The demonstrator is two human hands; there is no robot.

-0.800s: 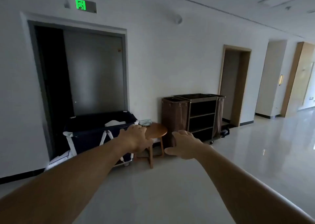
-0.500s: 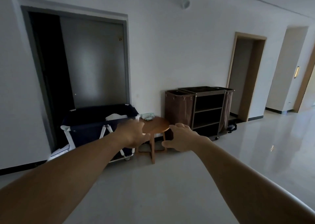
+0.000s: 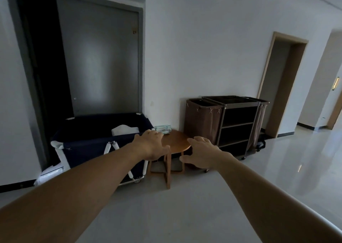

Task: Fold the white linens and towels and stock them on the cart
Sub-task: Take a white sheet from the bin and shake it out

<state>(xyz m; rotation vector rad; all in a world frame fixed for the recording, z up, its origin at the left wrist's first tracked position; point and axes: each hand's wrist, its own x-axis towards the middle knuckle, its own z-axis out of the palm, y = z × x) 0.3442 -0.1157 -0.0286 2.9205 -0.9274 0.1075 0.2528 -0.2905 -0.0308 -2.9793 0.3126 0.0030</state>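
A dark blue laundry bin on wheels [image 3: 88, 141] stands against the wall at the left, with white linen [image 3: 124, 129] showing inside it. A brown housekeeping cart [image 3: 237, 126] with bare dark shelves and cloth bags on its sides stands to the right. Between them is a small round wooden table [image 3: 178, 141]. Both my arms reach forward in the air. My left hand [image 3: 150, 144] and my right hand [image 3: 202, 153] are spread, palms down, holding nothing, some way short of the table.
A small greenish packet [image 3: 162, 129] lies on the table's far edge. A white bag [image 3: 48, 176] sits on the floor left of the bin. A dark doorway is behind the bin. The glossy corridor floor [image 3: 296, 168] stretches off to the right past more doorways.
The view has moved closer to the bin, table and cart and tilted down. Both hands stay stretched out and spread, a little nearer the table.
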